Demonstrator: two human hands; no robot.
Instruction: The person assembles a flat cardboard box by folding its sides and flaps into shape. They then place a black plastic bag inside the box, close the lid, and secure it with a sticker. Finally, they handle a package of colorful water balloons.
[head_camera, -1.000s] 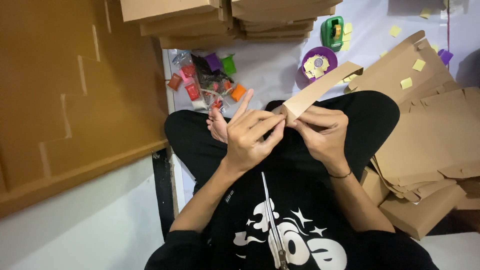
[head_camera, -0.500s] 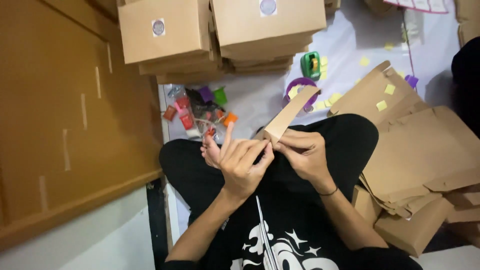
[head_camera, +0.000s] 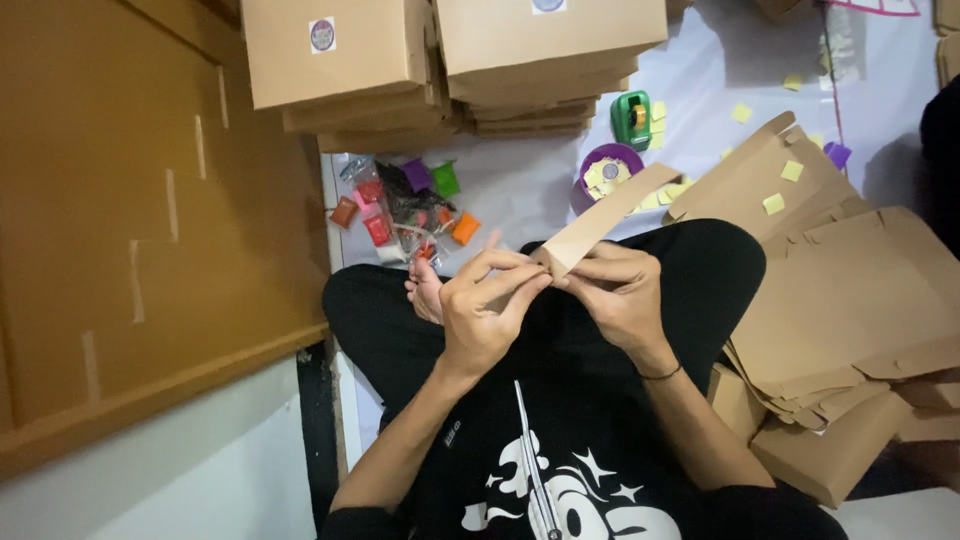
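A white floor sheet (head_camera: 520, 190) is spreading out beyond a brown board (head_camera: 130, 220) lying at the far left. Stacked boxes (head_camera: 440, 60) are sitting at the top, with small coloured packets (head_camera: 400, 205) scattered just below them. Over the lap, the left hand (head_camera: 485, 315) is pinching the near end of a cardboard strip (head_camera: 600, 222), fingers curled shut on it. The right hand (head_camera: 620, 295) is gripping the same end, touching the left. Flat cardboard sheets (head_camera: 850, 300) are piling up at the right.
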